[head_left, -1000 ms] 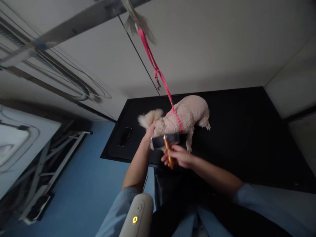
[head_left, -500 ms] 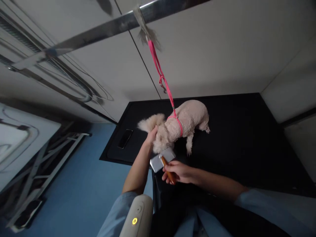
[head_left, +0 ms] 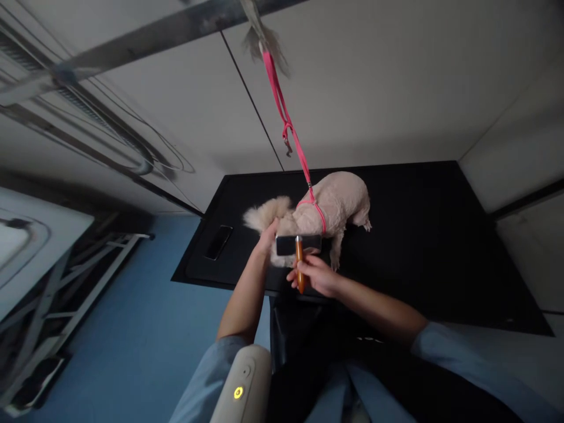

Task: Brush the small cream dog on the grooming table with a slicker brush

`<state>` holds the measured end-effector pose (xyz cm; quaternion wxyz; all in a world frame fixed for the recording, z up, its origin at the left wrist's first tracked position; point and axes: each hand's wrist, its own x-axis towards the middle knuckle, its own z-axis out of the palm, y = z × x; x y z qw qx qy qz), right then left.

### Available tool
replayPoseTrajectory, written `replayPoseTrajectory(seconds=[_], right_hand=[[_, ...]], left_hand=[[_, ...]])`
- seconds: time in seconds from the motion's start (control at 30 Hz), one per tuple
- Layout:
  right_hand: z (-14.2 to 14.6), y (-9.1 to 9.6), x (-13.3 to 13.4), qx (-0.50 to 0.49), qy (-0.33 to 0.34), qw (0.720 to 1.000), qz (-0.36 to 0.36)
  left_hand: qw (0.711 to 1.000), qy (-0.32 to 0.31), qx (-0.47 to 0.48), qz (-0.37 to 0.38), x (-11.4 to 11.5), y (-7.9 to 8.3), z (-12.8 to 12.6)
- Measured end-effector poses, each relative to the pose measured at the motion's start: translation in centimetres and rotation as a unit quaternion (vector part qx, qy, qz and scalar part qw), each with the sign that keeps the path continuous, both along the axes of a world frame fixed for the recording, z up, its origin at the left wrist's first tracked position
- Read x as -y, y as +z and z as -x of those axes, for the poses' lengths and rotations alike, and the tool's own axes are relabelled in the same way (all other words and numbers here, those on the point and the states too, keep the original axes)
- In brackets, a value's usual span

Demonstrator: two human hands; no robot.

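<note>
A small cream dog (head_left: 342,197) with close-clipped body hair and fluffier hair on its head stands on the black table. My left hand (head_left: 267,236) is closed on the dog's head, with its fingers partly hidden in the hair. In my right hand (head_left: 321,276) is a slicker brush (head_left: 300,267), gripped by its orange-brown wooden handle. Its wide rectangular head is at the dog's head and covers part of it; bristle contact cannot be seen. A pink strap (head_left: 282,108) loops around the dog's chest and neck.
The black table (head_left: 423,235) stands against a pale wall. A phone (head_left: 219,242) lies on its left end. Overhead runs a metal bar (head_left: 145,50) from which the strap hangs. Low in front sits a pale device (head_left: 244,385) with a yellow light. A folding frame (head_left: 66,314) is at left.
My right hand has raised the brush from below the dog's head up against it, turning its back towards me. My left hand keeps its hold. The view has shifted slightly.
</note>
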<state>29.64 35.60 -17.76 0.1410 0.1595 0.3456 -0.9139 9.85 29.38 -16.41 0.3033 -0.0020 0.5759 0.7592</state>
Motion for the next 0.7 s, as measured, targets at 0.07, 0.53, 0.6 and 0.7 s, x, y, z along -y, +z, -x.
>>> replayPoseTrajectory(seconds=[0.07,0.53,0.6,0.7], right_hand=[[-0.2,-0.3,0.4,0.048,0.054,0.997,0.008],[-1.2,-0.3,0.7,0.026,0.024,0.999,-0.002],[-1.1,-0.4,0.4,0.048,0.042,0.998,-0.013],[-1.0,-0.7,0.1,0.056,0.130,0.990,-0.008]], left_hand=[[1.000,0.005,0.027,0.004,-0.2,0.1,0.0],[0.996,-0.046,0.080,-0.005,-0.7,-0.5,1.2],[0.994,-0.052,0.092,-0.014,-0.8,-0.4,1.3],[0.994,-0.047,0.101,-0.005,-1.1,-0.4,1.0]])
